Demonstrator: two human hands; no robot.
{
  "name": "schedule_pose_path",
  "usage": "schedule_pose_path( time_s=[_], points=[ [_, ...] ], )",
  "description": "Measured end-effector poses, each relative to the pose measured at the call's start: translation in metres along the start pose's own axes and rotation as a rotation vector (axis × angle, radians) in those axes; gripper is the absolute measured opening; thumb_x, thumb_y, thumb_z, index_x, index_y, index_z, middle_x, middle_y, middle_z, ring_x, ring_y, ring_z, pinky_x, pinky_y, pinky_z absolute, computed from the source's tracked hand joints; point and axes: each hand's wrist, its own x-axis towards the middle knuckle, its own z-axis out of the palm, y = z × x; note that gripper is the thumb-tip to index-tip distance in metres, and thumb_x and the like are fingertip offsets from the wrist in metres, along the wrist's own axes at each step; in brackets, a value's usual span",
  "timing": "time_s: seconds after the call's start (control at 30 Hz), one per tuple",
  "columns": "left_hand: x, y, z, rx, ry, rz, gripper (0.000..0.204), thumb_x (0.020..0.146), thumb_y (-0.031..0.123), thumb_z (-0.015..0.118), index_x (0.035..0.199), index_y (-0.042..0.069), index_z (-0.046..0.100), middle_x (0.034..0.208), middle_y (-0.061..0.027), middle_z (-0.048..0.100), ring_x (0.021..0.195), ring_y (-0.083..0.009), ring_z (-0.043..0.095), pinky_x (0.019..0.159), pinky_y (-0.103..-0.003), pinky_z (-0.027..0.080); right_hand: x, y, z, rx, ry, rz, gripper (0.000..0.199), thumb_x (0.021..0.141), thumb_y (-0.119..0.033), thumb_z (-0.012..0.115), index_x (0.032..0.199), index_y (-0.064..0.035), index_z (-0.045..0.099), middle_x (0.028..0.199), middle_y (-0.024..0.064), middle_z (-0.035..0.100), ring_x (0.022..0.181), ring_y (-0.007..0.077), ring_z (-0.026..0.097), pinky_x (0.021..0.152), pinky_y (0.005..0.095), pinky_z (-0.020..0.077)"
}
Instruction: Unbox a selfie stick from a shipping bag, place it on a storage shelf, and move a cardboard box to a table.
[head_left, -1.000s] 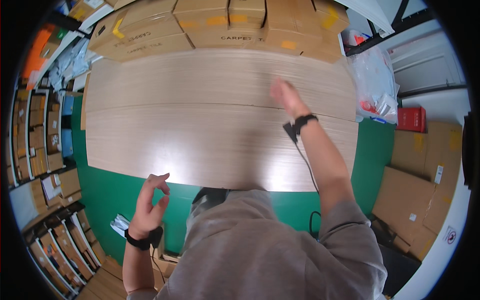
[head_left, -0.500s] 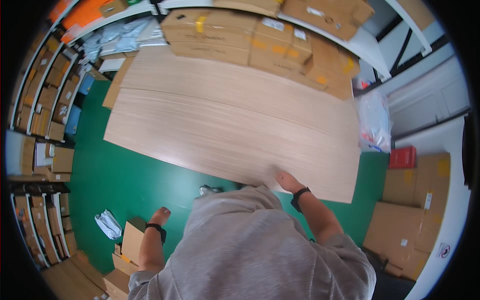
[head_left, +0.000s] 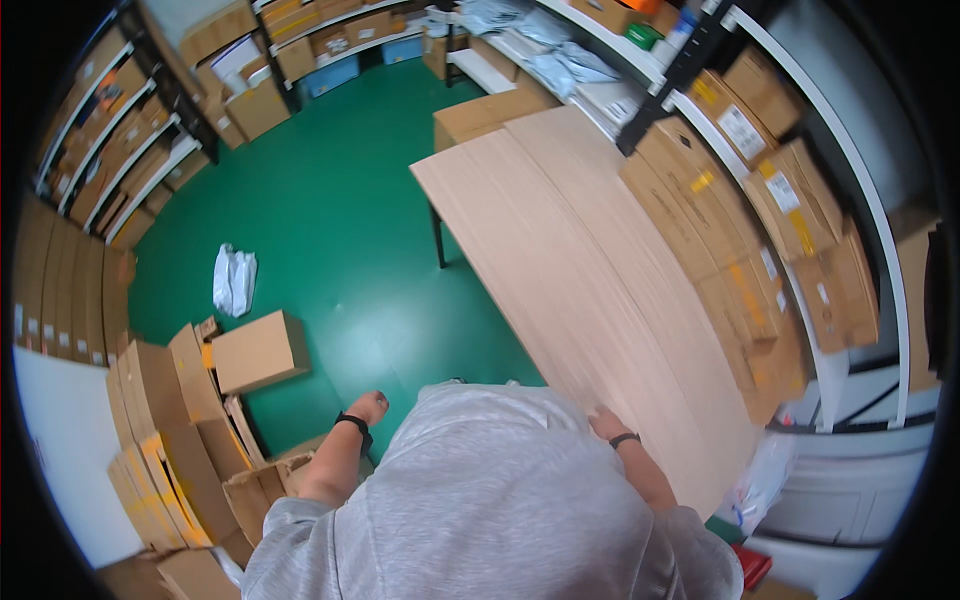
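Observation:
My left hand hangs at my side over the green floor, fingers curled, holding nothing that I can see. It is close to a stack of flattened cardboard boxes. My right hand rests against the near edge of the long light-wood table; its fingers are mostly hidden behind my grey sweatshirt. Both wrists wear a black band.
A closed cardboard box and a white plastic bag lie on the floor to the left. Shelves with cardboard boxes run behind the table. More shelving lines the far left wall.
My view has swung left, away from the table toward the floor. My right hand drew back from over the tabletop to its near edge. My left hand stayed low at my side.

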Motion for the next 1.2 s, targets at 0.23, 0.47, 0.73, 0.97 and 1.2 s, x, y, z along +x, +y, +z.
schedule_pose_path(
  time_s=[0.23,0.47,0.73,0.97,1.2],
  points=[
    [-0.032,-0.099,0.075,-0.317,0.072,-0.283,0.049,0.093,0.030,0.053,0.133,0.004,0.063,0.136,-0.0227,0.063,0.131,-0.0367,0.057,0.111,-0.043,0.045,0.082,-0.143,-0.073,-0.256,-0.087,-0.175,0.066,0.095,-0.035,0.060,0.148,0.0026,0.047,0.146,0.0298,0.053,0.139,0.0397,0.050,0.116,0.0414,0.0398],
    [-0.066,-0.105,0.100,-0.468,-0.013,-0.526,0.053,0.094,0.031,0.049,0.139,0.006,0.061,0.143,-0.0198,0.059,0.136,-0.0351,0.054,0.115,-0.044,0.040,0.179,-0.278,-0.094,-0.332,-0.247,-0.313,0.069,0.093,-0.033,0.060,0.151,0.0011,0.044,0.154,0.0275,0.046,0.145,0.0387,0.043,0.121,0.0412,0.0351],
    [-0.017,-0.058,0.006,-0.653,0.128,-0.497,0.050,0.097,0.036,0.050,0.134,0.006,0.064,0.137,-0.0223,0.063,0.132,-0.0372,0.056,0.111,-0.043,0.043,0.300,-0.398,-0.112,-0.476,-0.241,-0.351,0.065,0.089,-0.034,0.063,0.147,-0.0063,0.051,0.142,0.0311,0.051,0.134,0.0447,0.051,0.114,0.0464,0.0415],
    [0.051,-0.081,-0.097,-1.015,0.408,-0.459,0.039,0.097,0.032,0.056,0.118,0.002,0.066,0.114,-0.0204,0.071,0.105,-0.0315,0.068,0.092,-0.041,0.053,0.349,-0.541,-0.157,-0.510,-0.081,-0.674,0.060,0.088,-0.029,0.064,0.143,-0.0049,0.053,0.140,0.0310,0.053,0.129,0.0443,0.055,0.110,0.0455,0.0458],
    [0.039,-0.161,-0.075,-0.993,0.366,-0.746,0.042,0.094,0.030,0.055,0.123,0.001,0.065,0.121,-0.0229,0.069,0.111,-0.0329,0.068,0.097,-0.041,0.052,0.384,-0.679,-0.127,-0.275,-0.319,-0.803,0.045,0.095,-0.019,0.063,0.133,0.0025,0.058,0.113,0.0222,0.069,0.112,0.0331,0.066,0.098,0.0395,0.0516]
  ],
)
